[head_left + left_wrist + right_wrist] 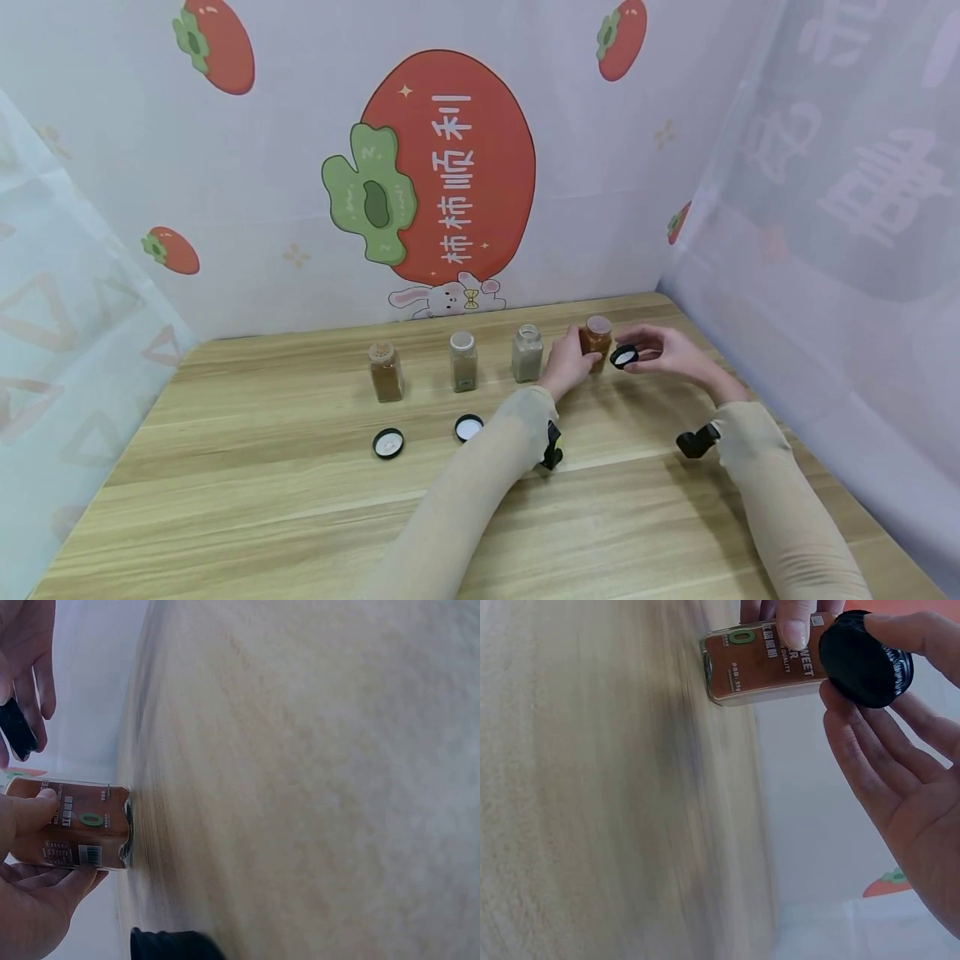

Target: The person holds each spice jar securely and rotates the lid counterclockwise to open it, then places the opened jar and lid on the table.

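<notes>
My left hand (pixel 568 364) grips a glass spice jar (pixel 597 340) of red-brown powder at the right of the row. In the left wrist view the thumb and fingers hold the labelled jar (pixel 79 821) from both sides, its base at or close to the table. Just right of its mouth, my right hand (pixel 667 354) pinches a black lid (pixel 624 357), white inside. The right wrist view shows the lid (pixel 864 660) between thumb and fingers, off the jar, whose label (pixel 772 656) is partly covered by left fingers.
Three more lidless jars stand leftward: a grey-beige one (pixel 527 357), another (pixel 464 364) with a pale top, and a brown one (pixel 386 379). Two black lids, one leftmost (pixel 388 444) and one (pixel 468 427) beside the left sleeve, lie on the wooden table (pixel 285 467). Printed cloth walls (pixel 285 167) enclose it.
</notes>
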